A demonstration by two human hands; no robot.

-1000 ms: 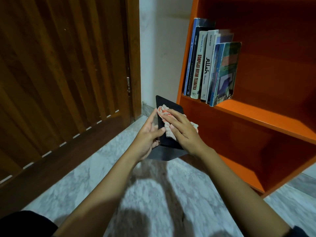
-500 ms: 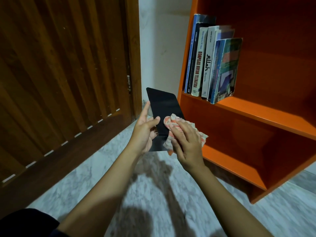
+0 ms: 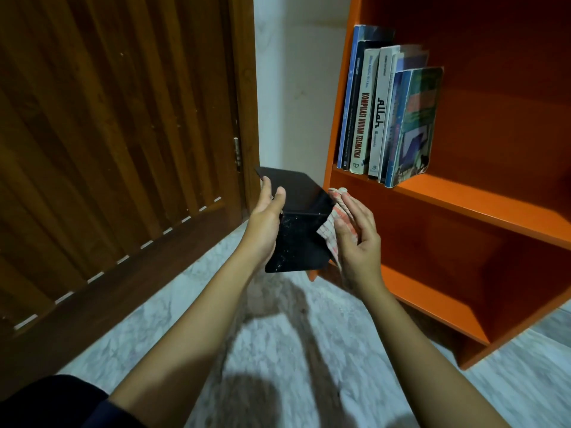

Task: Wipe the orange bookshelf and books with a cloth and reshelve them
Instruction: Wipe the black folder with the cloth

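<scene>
books (image 3: 383, 115) on shelf (image 3: 482, 205), left end

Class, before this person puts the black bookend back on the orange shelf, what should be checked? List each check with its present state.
1. Left hand holds the bookend: ok.
2. Right hand holds the cloth at the bookend's right edge: ok.
3. Lower plate free of dust: not ok, pale specks show.
4. Upper plate clean: cannot tell, too dark.
5. Bare shelf space right of the books: ok.
</scene>
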